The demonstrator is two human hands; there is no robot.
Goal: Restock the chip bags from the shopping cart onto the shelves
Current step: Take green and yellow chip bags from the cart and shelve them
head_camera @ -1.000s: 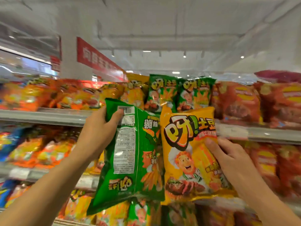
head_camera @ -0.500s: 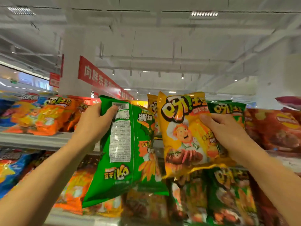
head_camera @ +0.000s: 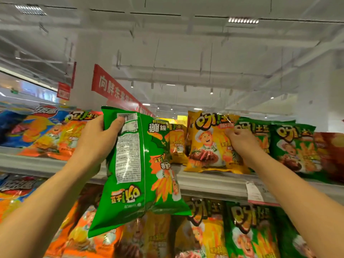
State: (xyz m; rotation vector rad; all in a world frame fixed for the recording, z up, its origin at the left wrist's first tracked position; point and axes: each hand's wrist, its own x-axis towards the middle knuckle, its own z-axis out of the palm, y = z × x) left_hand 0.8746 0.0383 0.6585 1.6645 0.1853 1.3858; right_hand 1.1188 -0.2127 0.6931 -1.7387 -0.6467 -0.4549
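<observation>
Orange bags (head_camera: 55,138) lie on the far left of the top shelf (head_camera: 214,180), with more chip bags packed on the shelf below. Next comes the left hand (head_camera: 96,140) — its thumb and fingers wrap the upper edge of 1 green bag (head_camera: 137,164), held in the air in front of the shelf, upside down, barcode side toward the camera, glossy and puffed. Right of it the right hand (head_camera: 240,138) pinches the upper right part of 1 yellow bag (head_camera: 208,144), whose bottom edge rests on the top shelf, upright, chef picture facing out, in front of other yellow bags and just beside the green row (head_camera: 296,146). To finish this placement well, I judge the bag should be pushed back until it stands against the yellow ones behind, face forward, before the fingers let go — the foil looks slippery and could slide off the shelf lip.
</observation>
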